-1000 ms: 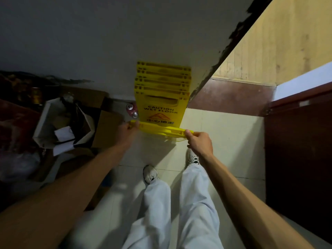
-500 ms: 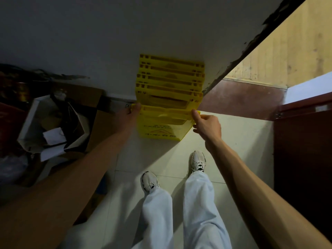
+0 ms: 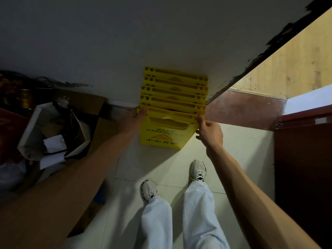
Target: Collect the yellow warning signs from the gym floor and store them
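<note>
A stack of folded yellow warning signs (image 3: 173, 97) is leaned against the grey wall (image 3: 125, 42), standing on the pale tiled floor (image 3: 224, 150). The front sign (image 3: 164, 131), printed "STEP CAREFULLY", is gripped at its top corners by the left hand (image 3: 133, 117) and the right hand (image 3: 209, 133). Cluttered boxes (image 3: 52, 132) are crowded at the floor's left edge; a dark door (image 3: 303, 177) bounds the right. Bare tile is left around the shoes (image 3: 197, 170).

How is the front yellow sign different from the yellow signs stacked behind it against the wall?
The front sign shows its printed face, with "STEP CAREFULLY" and a triangle; the signs behind show only their slotted top edges. The left hand and the right hand touch the front sign's top corners; the signs behind are untouched. The front sign stands nearest the person; the signs behind stand closer to the wall. All are yellow and folded.
</note>
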The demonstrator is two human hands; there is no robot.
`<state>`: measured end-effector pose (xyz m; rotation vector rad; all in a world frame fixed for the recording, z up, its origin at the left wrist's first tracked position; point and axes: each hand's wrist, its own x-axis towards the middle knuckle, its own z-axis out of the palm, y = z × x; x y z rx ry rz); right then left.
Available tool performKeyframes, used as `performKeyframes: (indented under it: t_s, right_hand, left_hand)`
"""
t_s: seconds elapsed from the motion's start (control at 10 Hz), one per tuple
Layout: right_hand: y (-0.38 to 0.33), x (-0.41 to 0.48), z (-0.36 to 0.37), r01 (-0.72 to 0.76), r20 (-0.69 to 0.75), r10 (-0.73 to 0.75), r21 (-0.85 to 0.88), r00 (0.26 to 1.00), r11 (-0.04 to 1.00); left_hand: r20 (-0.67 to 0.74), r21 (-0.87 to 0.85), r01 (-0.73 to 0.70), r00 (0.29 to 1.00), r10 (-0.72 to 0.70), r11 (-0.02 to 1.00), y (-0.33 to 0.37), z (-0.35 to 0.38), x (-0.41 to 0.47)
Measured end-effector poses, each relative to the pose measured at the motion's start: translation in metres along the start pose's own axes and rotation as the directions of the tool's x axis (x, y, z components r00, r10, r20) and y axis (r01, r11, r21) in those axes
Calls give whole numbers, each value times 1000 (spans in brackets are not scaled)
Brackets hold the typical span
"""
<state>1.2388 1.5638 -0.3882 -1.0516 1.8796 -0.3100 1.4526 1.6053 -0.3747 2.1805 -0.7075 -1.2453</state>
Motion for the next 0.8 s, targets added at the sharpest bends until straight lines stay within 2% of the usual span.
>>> performKeyframes:
  t_s: [0.1,0.3,0.4,0.5,0.7,0.8]
  right_hand:
    - [2,-3,0,22,-31,-23,-23,999,999]
    - [-8,6,-4,12,17,-11,-56,1000,998]
    - [-7,0,-10,4,52,-2,-33,999,999]
    - [-12,-15,-19,-23,110,26,-24,994,999]
    - [-25,-69,-55,-39,81,46,-81,996,996]
    - [-49,-95,-73,17,107,-8,-85,994,996]
  left_hand:
    - [-3,-3,-15,1000,15,1000,0,1,-1]
    - [-7,-25,-5,1000,5,1000,2,7,-2]
    - [34,-186,125,992,-121,974,4,4,-3]
    - [48,-361,216,976,-213,907,7,-5,-14]
    - [-41,-438,190,972,-231,879,29,-38,-64]
    - [36,-476,184,981,-190,860,57,-58,-94]
